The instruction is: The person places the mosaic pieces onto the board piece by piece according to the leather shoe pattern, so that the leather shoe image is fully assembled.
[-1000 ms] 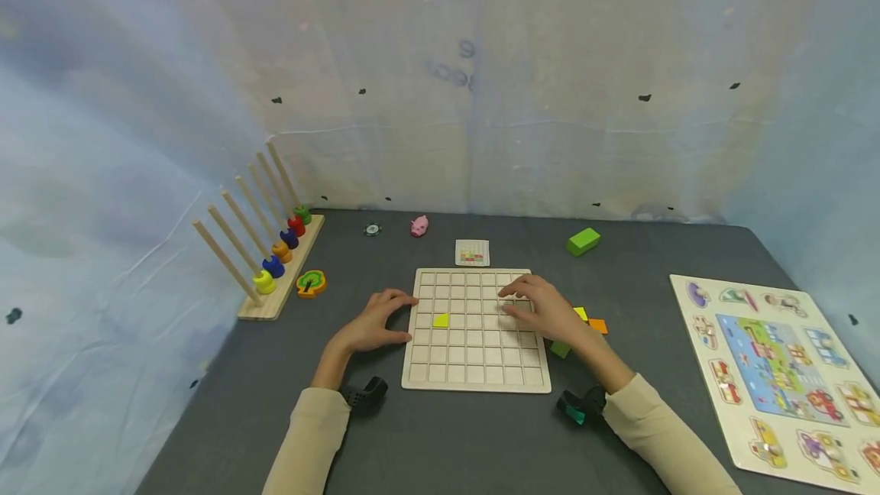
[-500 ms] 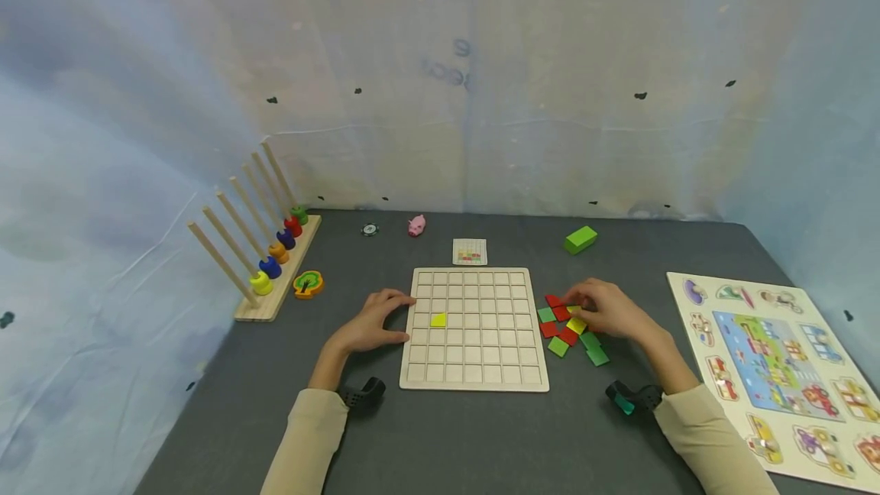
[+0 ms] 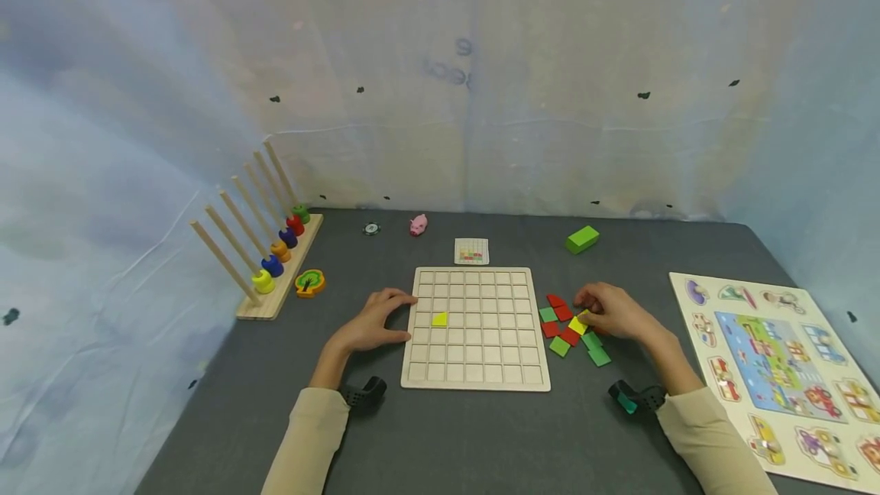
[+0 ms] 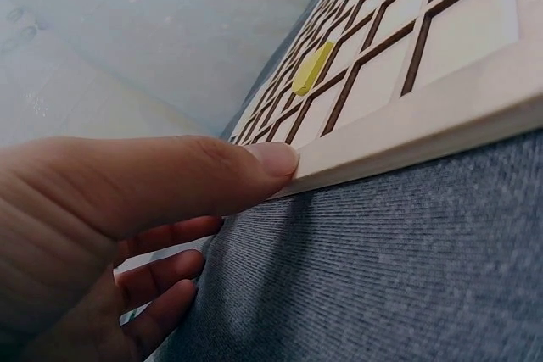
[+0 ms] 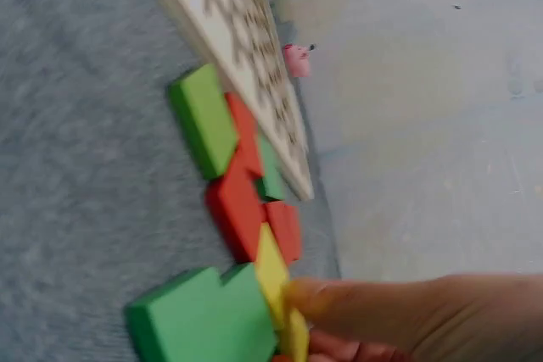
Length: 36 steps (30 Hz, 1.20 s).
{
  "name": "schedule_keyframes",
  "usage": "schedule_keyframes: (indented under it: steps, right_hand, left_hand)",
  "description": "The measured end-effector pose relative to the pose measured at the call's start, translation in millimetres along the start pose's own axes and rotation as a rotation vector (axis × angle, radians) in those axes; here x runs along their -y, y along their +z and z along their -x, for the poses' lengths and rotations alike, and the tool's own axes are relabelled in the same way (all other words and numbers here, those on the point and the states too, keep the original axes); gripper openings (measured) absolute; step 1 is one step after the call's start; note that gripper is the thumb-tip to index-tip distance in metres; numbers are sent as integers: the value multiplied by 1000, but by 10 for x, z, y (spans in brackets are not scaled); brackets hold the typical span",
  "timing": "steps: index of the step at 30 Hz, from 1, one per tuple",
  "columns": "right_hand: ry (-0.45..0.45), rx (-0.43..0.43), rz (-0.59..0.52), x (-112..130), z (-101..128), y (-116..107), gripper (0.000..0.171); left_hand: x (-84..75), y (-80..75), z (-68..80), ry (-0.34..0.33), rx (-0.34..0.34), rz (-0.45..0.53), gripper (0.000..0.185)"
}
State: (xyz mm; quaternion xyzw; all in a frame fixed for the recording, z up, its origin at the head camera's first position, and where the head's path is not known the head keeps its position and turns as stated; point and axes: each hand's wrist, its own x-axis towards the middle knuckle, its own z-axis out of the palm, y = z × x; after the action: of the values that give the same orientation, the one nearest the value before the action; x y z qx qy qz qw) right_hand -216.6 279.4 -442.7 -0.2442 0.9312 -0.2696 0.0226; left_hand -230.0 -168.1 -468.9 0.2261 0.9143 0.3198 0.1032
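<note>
My left hand rests at the left edge of a pale wooden grid board. In the left wrist view its thumb touches the board's rim, other fingers loosely bent. One yellow tile with a cut corner lies in a left-side cell of the board. To the board's right, my right hand reaches into a loose group of red, green and yellow tiles. Its thumb and fingers pinch a yellow tile, partly hidden by the thumb. Beside it lie another yellow tile, a red tile and green tiles.
A small pattern card lies behind the board, with a pink pig and a green block farther back. At left stand a peg rack and a tree piece. A picture puzzle board lies at right.
My right hand has moved from above the board rightward to the loose tiles, and has since shifted slightly right with a yellow tile. The left hand has stayed at the board's edge.
</note>
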Motion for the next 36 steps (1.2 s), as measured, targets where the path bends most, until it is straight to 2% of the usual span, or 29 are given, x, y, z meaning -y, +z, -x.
schedule_keyframes:
  steps: [4, 13, 20, 26, 29, 32, 36]
  right_hand:
    - [34, 24, 14, -3, 19, -26, 19]
    - [128, 69, -36, 24, 33, -8, 13]
    - [74, 97, -43, -18, 37, -37, 21]
    - [49, 107, -22, -36, 51, -65, 15]
    - [41, 57, 15, -26, 50, -73, 11]
    - [64, -45, 27, 12, 17, -54, 9]
    - [64, -176, -29, 141, -90, 17, 16]
  left_hand:
    - [14, 4, -6, 9, 1, -6, 61]
    - [20, -12, -2, 21, 2, 4, 60]
    - [18, -6, -6, 19, 2, 0, 61]
    - [11, -1, -2, 6, 3, 4, 61]
    - [16, 2, -5, 3, 1, -5, 61]
    - [20, 3, -6, 7, -3, -8, 61]
    - [2, -4, 3, 9, -2, -3, 61]
